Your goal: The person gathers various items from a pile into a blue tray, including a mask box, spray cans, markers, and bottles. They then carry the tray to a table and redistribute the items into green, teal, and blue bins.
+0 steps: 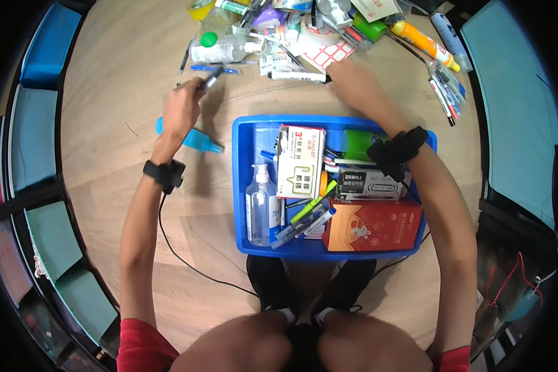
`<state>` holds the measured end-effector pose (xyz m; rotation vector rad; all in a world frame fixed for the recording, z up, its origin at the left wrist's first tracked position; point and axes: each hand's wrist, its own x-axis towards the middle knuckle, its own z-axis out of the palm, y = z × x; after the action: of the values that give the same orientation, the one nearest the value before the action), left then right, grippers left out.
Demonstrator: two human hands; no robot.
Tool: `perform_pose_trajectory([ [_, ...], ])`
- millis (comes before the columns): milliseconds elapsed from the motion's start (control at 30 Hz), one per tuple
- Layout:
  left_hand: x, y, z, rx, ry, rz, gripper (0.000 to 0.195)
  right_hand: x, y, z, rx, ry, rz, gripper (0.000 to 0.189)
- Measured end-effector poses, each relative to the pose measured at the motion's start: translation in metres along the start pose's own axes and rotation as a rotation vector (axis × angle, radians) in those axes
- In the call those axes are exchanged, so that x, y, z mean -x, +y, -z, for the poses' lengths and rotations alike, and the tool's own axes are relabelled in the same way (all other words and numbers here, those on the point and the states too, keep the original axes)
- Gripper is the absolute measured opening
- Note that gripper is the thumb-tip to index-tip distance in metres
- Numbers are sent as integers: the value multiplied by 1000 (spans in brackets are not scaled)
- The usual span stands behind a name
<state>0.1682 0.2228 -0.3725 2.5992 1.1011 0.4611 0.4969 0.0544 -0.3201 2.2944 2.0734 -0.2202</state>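
My left hand [181, 108] grips a dark pen or marker [211, 80] with a silvery section, angled up to the right. A light-blue squeeze bottle [201, 141] lies on the floor below that hand, partly hidden by it. My right hand [353, 84] has its fingers closed at the black end of a white marker [298, 76]. Near my knees stands a blue plastic tray [279, 254]. Inside it are a paper-clip box [301, 162], a clear pump bottle [261, 209], a red and orange box [376, 225], a marker box [372, 183] and several pens. My right forearm crosses the tray's right side.
Beyond my hands spreads a pile with a clear pump bottle [223, 49], a blue pen [214, 69], a tape roll [320, 33] and an orange-yellow tube [425, 45]. Bagged markers [446, 88] lie at right. Blue bins [36, 132] line the left side; black cables trail from my wrists.
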Motion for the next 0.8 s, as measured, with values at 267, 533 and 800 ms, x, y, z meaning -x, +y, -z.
perform_pose_trajectory([
  [267, 85, 131, 58, 758, -427, 320, 28, 63, -43, 47, -714, -312, 81, 26],
  [533, 137, 208, 30, 739, -433, 277, 32, 157, -68, 20, -658, -180, -95, 28],
  [800, 117, 248, -7, 807, -358, 204, 41, 192, -52, 10, -1122, -347, -410, 37],
])
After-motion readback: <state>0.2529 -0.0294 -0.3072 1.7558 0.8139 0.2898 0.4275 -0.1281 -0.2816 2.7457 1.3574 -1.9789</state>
